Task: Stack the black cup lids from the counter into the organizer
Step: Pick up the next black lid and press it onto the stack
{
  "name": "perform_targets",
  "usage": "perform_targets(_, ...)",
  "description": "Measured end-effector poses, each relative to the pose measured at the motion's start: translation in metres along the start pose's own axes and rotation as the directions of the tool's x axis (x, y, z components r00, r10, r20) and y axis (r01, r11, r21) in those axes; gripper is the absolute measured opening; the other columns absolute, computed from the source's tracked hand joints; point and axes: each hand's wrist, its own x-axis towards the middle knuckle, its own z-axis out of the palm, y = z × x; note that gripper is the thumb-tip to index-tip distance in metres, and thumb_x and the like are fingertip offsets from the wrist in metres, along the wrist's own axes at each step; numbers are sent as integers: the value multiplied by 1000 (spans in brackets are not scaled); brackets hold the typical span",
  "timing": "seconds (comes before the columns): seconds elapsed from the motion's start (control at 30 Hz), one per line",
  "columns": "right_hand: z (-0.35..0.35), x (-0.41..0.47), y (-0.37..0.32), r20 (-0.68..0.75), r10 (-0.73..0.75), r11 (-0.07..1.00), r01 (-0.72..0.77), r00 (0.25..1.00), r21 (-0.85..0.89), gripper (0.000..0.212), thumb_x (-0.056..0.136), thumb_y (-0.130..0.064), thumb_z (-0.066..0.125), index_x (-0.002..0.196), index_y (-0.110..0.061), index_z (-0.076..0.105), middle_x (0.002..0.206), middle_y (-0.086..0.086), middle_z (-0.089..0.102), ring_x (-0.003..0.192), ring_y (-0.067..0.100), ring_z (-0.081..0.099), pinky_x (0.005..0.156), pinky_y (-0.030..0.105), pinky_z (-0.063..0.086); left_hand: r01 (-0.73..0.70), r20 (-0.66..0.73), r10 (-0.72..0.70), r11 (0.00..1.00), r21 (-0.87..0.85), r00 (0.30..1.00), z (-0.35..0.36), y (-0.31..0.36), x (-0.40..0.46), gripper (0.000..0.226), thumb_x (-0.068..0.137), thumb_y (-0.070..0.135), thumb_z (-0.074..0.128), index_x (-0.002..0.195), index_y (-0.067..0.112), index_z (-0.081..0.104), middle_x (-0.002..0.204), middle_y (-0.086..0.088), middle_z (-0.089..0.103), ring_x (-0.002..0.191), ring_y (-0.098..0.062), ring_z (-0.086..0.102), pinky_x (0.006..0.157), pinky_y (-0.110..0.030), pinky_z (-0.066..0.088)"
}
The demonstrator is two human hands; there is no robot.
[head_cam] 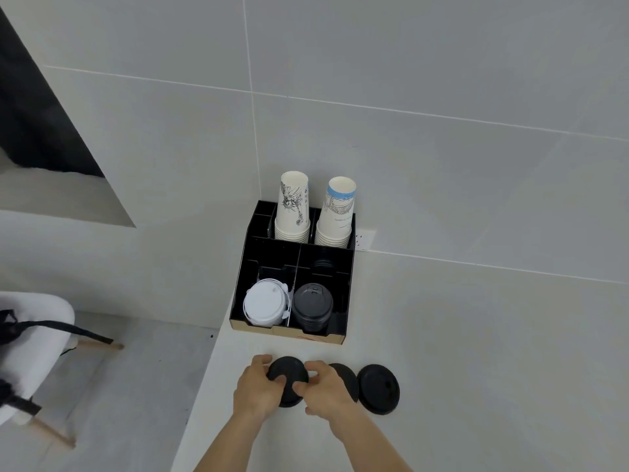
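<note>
black cup lids are lying on the white counter [459, 335] right in front of me, three of them in a row just short of the organizer [292, 274]. the leftmost lid [287, 373] is sitting between my two hands; the middle lid [345, 378] is partly hiding behind my right hand, and the right lid [378, 388] is lying clear beside it, their edges looking as if they are touching or overlapping.

my left hand [257, 386] is curling around the left edge of the leftmost lid, fingers on its far rim and thumb pressing on its top. my right hand [323, 386] is gripping the same lid from the right side, fingers bent over the rim. both hands are half closed on that one lid, which is resting on the counter or barely off it; i cannot tell which.

the organizer is standing against the tiled wall [408, 97] at the counter's edge. its front left compartment is holding a stack of white lids [267, 301], and the front right one is holding a stack of black lids [312, 306]. a few more dark lids [323, 264] are sitting in the middle right compartment. at the back, two stacks of paper cups [292, 209] are standing upside down, side by side. a white chair [34, 335] is showing at the left, down on the floor.
</note>
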Motion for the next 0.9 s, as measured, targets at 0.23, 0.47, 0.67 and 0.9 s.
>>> perform_targets(0.23, -32, -3, -29, -284, -126, 986, 152, 951, 72, 23, 84, -26, 67, 106, -23, 63, 87, -3, 71, 85, 24, 70, 87, 44, 58, -119, -178, 93, 983, -143, 980, -21, 42, -7, 24, 87, 18, 63, 110, 24, 64, 99, 6, 68, 84, -11, 63, 80, -30, 49)
perform_targets(0.47, -69, 4, -79, -449, -263, 951, 307, 854, 27, 19, 83, -23, 70, 102, -23, 72, 83, -12, 69, 80, 11, 68, 82, 39, 60, -276, -229, 219, 925, -259, 948, -33, 101, 10, 21, 86, 13, 64, 103, 27, 66, 93, 13, 67, 80, -5, 65, 72, -26, 51)
perform_targets(0.67, -80, 25, -96, -481, -288, 950, 310, 828, -35, 30, 84, -15, 68, 114, -19, 69, 101, -1, 72, 92, 16, 67, 91, 36, 56, -338, -209, 300, 925, -175, 931, -25, 116, 42, 29, 84, 10, 69, 110, 23, 66, 95, 10, 67, 85, -6, 63, 71, -16, 45)
perform_targets(0.9, -74, 52, -90, -477, -285, 959, 244, 831, -146, 31, 86, -14, 68, 117, -17, 67, 103, 1, 71, 91, 16, 66, 79, 23, 50, -317, -173, 303, 946, -61, 937, -13, 108, 62, 30, 83, 13, 72, 111, 23, 65, 101, 8, 69, 91, -9, 62, 79, -19, 43)
